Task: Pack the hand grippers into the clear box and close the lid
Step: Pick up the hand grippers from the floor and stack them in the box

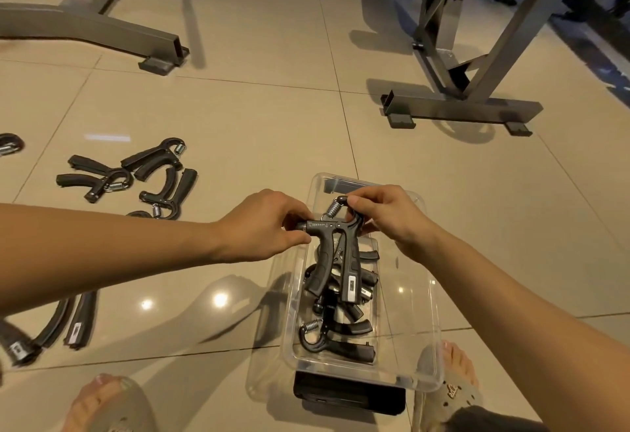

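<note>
A black hand gripper [335, 254] with a steel spring hangs over the open clear box [414, 315], handles pointing down toward me. My left hand [262, 223] pinches its left knob end. My right hand [381, 217] holds its curved top by the spring. Several more black grippers [335, 332] lie piled inside the box. Three loose grippers [136, 176] lie on the floor tiles to the left, and others [51, 329] lie under my left forearm.
A black clasp [347, 394] sits at the box's near end. Grey metal gym frames stand at far left [102, 29] and far right [470, 104]. My sandalled feet [450, 384] flank the box's near end. Another gripper [10, 143] peeks in at the left edge.
</note>
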